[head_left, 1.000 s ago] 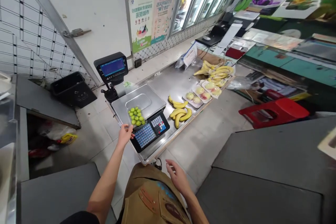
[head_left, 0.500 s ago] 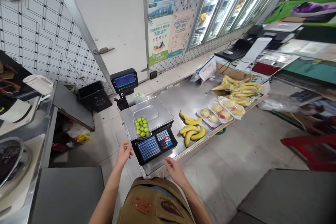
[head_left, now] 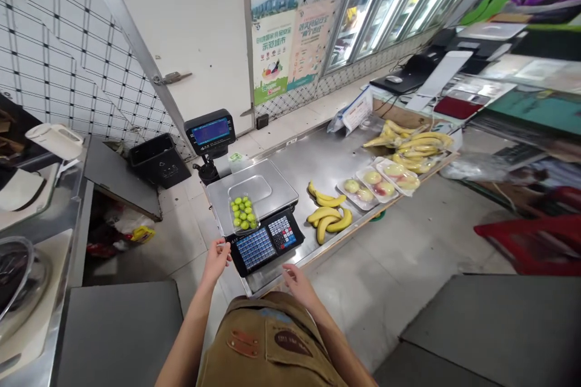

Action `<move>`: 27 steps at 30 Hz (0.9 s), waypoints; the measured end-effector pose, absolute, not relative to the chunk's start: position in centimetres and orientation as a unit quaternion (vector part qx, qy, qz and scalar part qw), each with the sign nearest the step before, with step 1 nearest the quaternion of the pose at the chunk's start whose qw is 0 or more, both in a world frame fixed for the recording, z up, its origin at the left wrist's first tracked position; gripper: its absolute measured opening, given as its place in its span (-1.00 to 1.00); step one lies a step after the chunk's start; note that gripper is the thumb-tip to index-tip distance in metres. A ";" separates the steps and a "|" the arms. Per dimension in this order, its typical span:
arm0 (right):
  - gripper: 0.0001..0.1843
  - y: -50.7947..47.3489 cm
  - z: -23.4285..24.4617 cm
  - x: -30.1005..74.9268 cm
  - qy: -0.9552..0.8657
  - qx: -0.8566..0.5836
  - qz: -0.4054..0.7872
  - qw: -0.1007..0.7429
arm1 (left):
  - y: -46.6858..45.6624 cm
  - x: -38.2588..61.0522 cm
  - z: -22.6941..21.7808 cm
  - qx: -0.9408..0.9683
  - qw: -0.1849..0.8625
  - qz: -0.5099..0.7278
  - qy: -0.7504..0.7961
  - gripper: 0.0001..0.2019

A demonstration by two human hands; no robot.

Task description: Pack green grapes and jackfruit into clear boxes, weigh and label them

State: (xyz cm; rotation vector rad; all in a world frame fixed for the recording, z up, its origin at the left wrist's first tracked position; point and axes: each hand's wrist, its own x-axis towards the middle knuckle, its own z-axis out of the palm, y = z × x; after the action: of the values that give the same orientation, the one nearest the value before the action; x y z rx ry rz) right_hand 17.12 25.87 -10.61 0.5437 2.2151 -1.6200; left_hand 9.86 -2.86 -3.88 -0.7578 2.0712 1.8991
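Both hands are empty, fingers loosely apart — the left hand (head_left: 216,260) just beside the scale's keypad (head_left: 256,249), the right hand (head_left: 296,285) near the steel counter (head_left: 318,163) — and a clear tray of green fruit (head_left: 242,214) sits on the steel weighing platter (head_left: 276,190), at its near left.

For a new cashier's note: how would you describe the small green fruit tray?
At the near end of the stainless steel counter stands an electronic scale. On its platter sits a clear tray of small green fruit; the packs further along hold larger, pale fruit.

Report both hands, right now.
Left hand: open, holding nothing, beside the scale's keypad.
Right hand: open, holding nothing.
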 end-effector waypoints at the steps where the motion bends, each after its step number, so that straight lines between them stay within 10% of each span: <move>1: -0.53 25.8 -10.8 17.3 0.778 0.197 -0.571 0.173 | -2.9 9.8 -4.0 -0.257 0.121 0.649 0.706 -0.27; 27: -0.48 22.8 -9.7 33.5 0.699 0.432 -0.532 0.206 | -0.6 3.5 -3.3 -0.290 0.346 0.699 0.554 -0.63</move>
State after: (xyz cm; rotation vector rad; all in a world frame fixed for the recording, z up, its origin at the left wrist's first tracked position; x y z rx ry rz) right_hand 33.51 22.76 -9.66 1.2036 1.9467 -1.4809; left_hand 3.52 -0.61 -3.28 -0.7534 1.4366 1.8146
